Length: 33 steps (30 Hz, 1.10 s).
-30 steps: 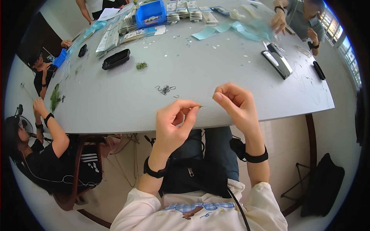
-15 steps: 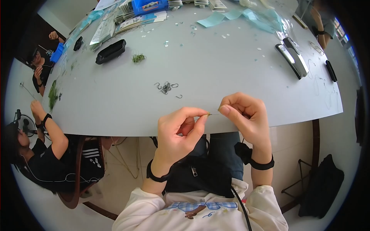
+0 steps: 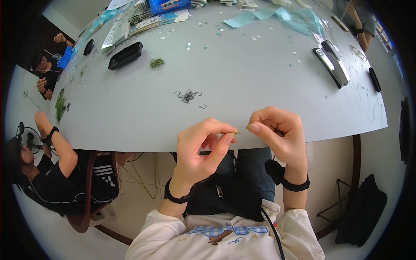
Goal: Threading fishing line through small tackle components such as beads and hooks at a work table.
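Observation:
My left hand (image 3: 200,145) is closed in a pinch just off the table's near edge. A tiny, thin greenish-dark piece (image 3: 237,132) sticks out at its fingertips, too small to tell its kind. To its right, my right hand (image 3: 281,132) also pinches, thumb against forefinger, with a fine thread (image 3: 243,133) faintly showing between the two hands. Beyond them on the table lies a small heap of dark metal fish hooks (image 3: 187,96). One loose hook (image 3: 203,106) rests apart from it, nearer to me.
A tangle of green thread (image 3: 157,63) and a black tray (image 3: 125,55) are at the back left. A stapler (image 3: 331,65) and a black pen (image 3: 375,79) lie to the right. Stacked cards (image 3: 117,34) and blue-green sheeting (image 3: 299,21) line the far side. Another person (image 3: 52,169) sits at my left.
Both hands have shifted slightly toward me and to the right, still pinching. The view has moved a little; the hooks lie as before.

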### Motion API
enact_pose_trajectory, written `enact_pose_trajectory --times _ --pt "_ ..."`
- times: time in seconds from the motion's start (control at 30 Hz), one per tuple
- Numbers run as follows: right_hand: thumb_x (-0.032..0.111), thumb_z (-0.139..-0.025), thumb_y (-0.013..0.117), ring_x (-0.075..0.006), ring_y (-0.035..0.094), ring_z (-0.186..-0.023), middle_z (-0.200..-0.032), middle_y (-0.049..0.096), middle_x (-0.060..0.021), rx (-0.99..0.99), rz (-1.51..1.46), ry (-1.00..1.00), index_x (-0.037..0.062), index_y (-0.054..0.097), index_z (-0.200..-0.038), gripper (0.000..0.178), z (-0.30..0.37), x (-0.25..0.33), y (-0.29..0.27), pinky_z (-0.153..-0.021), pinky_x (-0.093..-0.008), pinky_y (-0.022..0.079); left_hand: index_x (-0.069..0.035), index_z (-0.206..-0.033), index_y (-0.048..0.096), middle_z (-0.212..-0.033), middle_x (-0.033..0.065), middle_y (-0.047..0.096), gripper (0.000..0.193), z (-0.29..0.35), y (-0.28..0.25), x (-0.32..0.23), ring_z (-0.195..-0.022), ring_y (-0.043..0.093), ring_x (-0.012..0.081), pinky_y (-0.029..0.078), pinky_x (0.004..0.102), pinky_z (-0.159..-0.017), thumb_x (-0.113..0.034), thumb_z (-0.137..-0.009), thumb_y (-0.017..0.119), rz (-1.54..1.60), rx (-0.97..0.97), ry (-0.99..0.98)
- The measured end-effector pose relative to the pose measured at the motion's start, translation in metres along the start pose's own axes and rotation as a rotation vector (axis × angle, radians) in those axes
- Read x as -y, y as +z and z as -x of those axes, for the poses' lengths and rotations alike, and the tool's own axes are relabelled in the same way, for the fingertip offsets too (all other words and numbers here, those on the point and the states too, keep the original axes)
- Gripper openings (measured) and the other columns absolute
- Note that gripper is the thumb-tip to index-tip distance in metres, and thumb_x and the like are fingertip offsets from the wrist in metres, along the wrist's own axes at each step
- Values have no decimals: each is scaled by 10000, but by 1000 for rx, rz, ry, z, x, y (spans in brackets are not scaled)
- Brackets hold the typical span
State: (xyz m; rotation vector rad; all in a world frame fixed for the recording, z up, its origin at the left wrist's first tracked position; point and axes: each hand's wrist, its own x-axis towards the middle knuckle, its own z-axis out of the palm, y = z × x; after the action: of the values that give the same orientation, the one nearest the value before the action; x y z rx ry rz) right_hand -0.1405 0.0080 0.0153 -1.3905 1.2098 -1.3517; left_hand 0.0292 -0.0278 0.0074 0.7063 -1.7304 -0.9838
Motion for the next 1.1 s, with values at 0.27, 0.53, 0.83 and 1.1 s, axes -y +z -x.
enact_pose_trajectory --times 0.27,0.53,0.83,1.1 --pt "39 -772 584 -15 247 -439 -466 335 53 -10 32 -35 5 582 -753 39 0 2 2 -407 -201 178 -75 -760 596 -964 55 589 94 -7 -3 2 -846 472 213 378 292 -684 -20 -684 602 -165 27 275" --pt "39 -771 587 -26 246 -424 -451 321 40 24 25 -80 9 591 -763 31 1 3 2 -402 -207 177 -77 -758 599 -906 38 604 95 -7 0 3 -824 476 205 378 312 -737 -20 -682 601 -186 13 334" --pt "60 -772 592 -33 232 -407 -430 292 45 85 66 -96 34 603 -774 28 0 3 1 -395 -222 166 -105 -745 588 -824 -22 608 108 -6 -1 4 -748 479 158 265 320 -812 -40 -663 617 -289 -4 355" --pt "47 -729 611 -55 219 -376 -408 248 30 73 166 -110 60 596 -753 31 4 13 6 -384 -231 164 -108 -731 589 -815 -26 607 101 -3 -5 5 -744 474 151 247 334 -833 -50 -653 618 -276 -36 364"
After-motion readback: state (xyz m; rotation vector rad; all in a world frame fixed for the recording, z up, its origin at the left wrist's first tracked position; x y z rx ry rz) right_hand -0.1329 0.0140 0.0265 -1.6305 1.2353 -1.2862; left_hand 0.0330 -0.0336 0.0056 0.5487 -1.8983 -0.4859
